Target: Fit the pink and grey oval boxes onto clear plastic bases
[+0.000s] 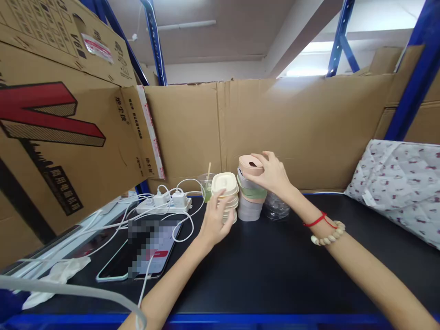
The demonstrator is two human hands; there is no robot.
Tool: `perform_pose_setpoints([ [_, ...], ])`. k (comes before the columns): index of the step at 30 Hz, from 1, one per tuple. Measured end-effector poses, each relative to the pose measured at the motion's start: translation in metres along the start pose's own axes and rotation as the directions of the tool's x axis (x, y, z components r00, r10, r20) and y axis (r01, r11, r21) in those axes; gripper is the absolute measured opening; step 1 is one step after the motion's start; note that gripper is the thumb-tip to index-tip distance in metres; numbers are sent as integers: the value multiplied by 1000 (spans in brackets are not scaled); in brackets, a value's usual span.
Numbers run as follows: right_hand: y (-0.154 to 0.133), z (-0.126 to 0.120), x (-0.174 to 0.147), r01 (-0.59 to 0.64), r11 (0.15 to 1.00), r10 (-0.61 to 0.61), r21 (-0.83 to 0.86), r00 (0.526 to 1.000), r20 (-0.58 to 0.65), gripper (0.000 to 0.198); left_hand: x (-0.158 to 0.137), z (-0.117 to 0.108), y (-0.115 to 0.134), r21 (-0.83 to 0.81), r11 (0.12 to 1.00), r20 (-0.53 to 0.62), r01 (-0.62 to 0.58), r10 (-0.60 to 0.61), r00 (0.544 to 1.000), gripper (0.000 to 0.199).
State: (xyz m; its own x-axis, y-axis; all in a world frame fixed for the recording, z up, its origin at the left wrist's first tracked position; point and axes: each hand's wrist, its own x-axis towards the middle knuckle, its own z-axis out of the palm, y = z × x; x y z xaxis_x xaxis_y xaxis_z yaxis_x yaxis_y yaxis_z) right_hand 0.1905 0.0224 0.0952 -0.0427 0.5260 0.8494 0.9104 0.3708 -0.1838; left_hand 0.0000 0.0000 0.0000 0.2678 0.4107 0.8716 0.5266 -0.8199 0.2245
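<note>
My right hand [273, 176] grips a pink lid [250, 165] at the top of a stack of grey, green and pink cups [250, 201] on the black table [275, 270]. My left hand [215, 220] rests its fingers against a shorter stack of cream lidded cups [226, 195] just left of that stack. Both stacks stand upright, side by side. A red string and a bead bracelet [326, 231] circle my right wrist.
A clear plastic cup [275, 206] sits behind the stacks, and a drink cup with a straw [206, 185] to their left. A power strip [165, 201] with white cables, phones [137, 256], cardboard walls [275, 123] and a patterned cloth bundle [398, 183] surround the table.
</note>
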Motion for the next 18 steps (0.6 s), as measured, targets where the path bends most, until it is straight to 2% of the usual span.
perform_pose_setpoints([
  [1,1,2,-2,-44,999,43,9,998,40,56,-1,0,2,18,994,90,-107,105,990,30],
  [3,2,5,-5,-113,993,109,31,988,110,49,-2,0,5,30,966,230,-258,245,942,29],
  [4,3,6,-6,-135,990,128,43,983,133,45,-2,0,6,31,955,260,-294,277,925,29],
  [6,3,8,-8,-143,987,131,69,979,154,36,-2,0,6,22,954,233,-299,286,930,28],
  [9,4,6,-7,-90,988,82,123,995,64,31,-3,1,7,-99,981,102,-168,178,979,22],
  [11,3,1,-9,13,987,3,161,995,-95,32,-2,2,9,-264,964,18,-3,8,1000,19],
  [12,2,-2,-12,94,980,-62,175,982,-176,32,-1,2,12,-375,922,-1,96,-104,995,21],
  [13,0,-6,-18,190,964,-143,186,961,-238,33,1,2,15,-500,843,7,198,-224,975,26],
  [15,-6,-15,-35,395,892,-338,218,905,-258,34,4,1,23,-729,572,118,376,-435,892,50],
  [17,-12,-21,-57,567,774,-547,282,823,-155,38,8,-1,33,-836,252,278,487,-570,773,75],
  [18,-14,-23,-69,627,715,-629,309,770,-107,40,10,-3,38,-849,139,324,510,-626,709,77],
])
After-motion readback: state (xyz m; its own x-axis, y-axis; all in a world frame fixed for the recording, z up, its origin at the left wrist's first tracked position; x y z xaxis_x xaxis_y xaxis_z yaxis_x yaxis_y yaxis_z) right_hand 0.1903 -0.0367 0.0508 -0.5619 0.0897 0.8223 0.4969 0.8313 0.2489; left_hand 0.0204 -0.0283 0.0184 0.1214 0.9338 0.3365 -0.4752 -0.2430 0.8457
